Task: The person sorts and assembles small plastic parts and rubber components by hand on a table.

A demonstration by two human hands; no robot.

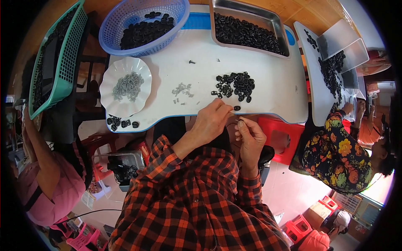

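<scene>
My left hand (210,120) reaches to the table's near edge with thumb and fingers pinched. Whatever is in the pinch is too small to make out. Close to its right, my right hand (250,138) is just off the edge, fingertips also pressed together around something tiny that I cannot name. One small black plastic piece (237,108) lies by my left fingertips. Beyond it spreads a loose pile of similar black pieces (243,85). Left of that pile are several small, clear-greyish pieces (182,89), scattered on the white table (163,75).
A white scalloped plate (106,90) holds more greyish pieces. Behind stand a blue basket (146,48) and a metal tray (251,48), both with black pieces. A green basket (67,71) is at left. Other people sit on both sides; a red stool (289,136) stands right.
</scene>
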